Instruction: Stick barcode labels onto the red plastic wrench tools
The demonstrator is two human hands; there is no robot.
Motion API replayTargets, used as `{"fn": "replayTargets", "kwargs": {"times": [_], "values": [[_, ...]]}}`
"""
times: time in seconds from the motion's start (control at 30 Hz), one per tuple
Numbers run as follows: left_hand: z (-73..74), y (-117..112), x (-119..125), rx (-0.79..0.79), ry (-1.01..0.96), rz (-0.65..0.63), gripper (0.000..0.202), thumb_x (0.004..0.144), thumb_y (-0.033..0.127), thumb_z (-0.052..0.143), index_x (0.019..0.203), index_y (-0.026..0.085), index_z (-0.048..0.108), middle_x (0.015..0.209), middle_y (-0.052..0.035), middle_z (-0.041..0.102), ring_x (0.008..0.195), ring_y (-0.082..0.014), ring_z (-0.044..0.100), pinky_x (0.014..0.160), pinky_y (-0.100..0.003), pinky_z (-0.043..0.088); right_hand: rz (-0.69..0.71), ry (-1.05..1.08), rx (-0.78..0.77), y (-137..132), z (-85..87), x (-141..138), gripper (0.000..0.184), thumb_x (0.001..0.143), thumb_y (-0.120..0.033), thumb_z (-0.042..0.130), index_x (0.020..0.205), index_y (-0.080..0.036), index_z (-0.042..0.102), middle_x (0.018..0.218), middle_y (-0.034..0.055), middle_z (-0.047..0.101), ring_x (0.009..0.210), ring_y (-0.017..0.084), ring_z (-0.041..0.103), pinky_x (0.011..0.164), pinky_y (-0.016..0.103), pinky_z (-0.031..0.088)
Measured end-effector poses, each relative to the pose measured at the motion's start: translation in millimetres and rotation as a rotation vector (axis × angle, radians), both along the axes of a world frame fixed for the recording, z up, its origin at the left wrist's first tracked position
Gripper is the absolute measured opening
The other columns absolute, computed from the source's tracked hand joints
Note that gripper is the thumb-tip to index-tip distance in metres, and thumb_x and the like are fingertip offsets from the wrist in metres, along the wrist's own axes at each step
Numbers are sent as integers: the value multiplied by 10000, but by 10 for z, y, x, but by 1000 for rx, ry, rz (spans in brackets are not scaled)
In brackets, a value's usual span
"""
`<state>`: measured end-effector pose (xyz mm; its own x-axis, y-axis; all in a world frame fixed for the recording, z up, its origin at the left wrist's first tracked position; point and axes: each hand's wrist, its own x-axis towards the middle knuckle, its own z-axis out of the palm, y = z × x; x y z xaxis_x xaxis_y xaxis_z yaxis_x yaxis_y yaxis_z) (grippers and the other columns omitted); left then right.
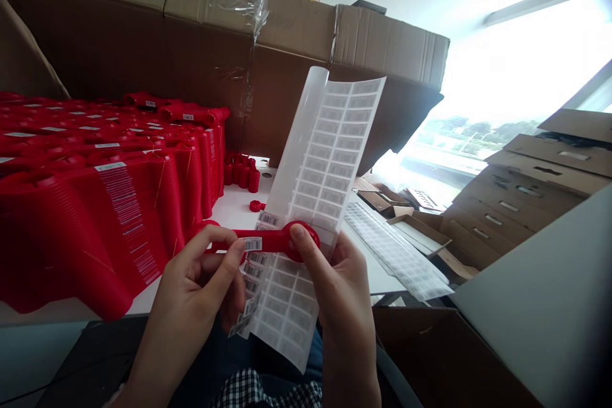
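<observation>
Red plastic piece (272, 241): being held crosswise at near centre, in front of the label sheet (325, 159).
Left hand (191, 306): grasping its left end, thumb pressing beside the barcode label (252, 243) on the bar.
Right hand (339, 293): pinching its right ring together with the sheet.
Stacked red pieces (95, 204): sitting left on the white table (234, 207).
</observation>
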<state>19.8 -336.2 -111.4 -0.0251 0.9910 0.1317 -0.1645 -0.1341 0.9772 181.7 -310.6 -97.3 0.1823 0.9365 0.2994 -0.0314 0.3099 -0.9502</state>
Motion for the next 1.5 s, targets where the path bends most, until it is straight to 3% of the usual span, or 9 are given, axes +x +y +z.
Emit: {"fn": "replayTargets", "kwargs": {"times": [0.3,0.47,0.7,0.83,1.1,1.2,1.33,1.4,1.5], "values": [[-35,86,19,-5,-25,-5,299,911,494,722,830,247,573,464,96,568,387,-77,497,397,-144,430,-69,39,-36,-187,109,-107,269,777,-458,844,905,-244,743,809,21,783,755,240,768,644,340,641],[-19,108,-48,-6,-44,-17,382,879,472,760,717,227,517,445,86,577,325,-66,486,342,-129,413,-40,53,-1,-95,45,-110,294,764,-468,857,918,-241,752,824,27,792,768,247,773,632,340,640],[34,-97,-107,-2,-120,-68,326,867,546,743,949,272,585,414,102,563,250,-69,438,265,-103,330,70,87,-17,-2,-26,-92,299,823,-490,817,970,-238,756,967,50,817,908,256,782,710,333,639],[13,-3,-92,6,-64,-102,273,915,512,694,894,267,575,439,103,557,274,-65,433,294,-117,374,52,87,0,0,-42,-62,301,812,-476,834,979,-238,756,971,45,816,914,246,781,730,323,639],[55,-14,-67,36,120,172,381,942,418,660,655,226,498,481,75,539,396,-74,478,387,-144,424,-52,111,12,-47,42,-35,310,779,-457,859,961,-229,754,884,28,805,825,234,781,643,309,641],[68,-81,-133,74,22,197,323,944,408,655,692,232,557,502,69,538,378,-84,498,348,-154,444,-119,136,1,-59,98,-4,292,782,-451,852,943,-229,751,873,23,799,805,227,779,621,302,637],[40,-169,-337,56,-189,172,224,848,435,753,814,257,621,927,3,723,457,-151,648,219,-209,458,-136,122,-16,-21,96,56,320,762,-469,864,936,-224,753,863,24,794,779,212,767,614,292,630],[21,-199,-447,41,-223,147,204,823,420,765,889,281,631,1230,-19,695,548,-207,725,174,-228,441,-144,114,-17,-1,77,71,341,755,-479,868,947,-219,755,880,30,796,786,212,763,631,299,631],[33,-229,-507,186,-212,209,210,791,348,770,941,310,627,1429,-3,592,869,-340,783,159,-218,415,-163,113,-18,5,63,63,353,760,-482,862,955,-211,748,885,41,795,819,236,766,669,334,636]]}}
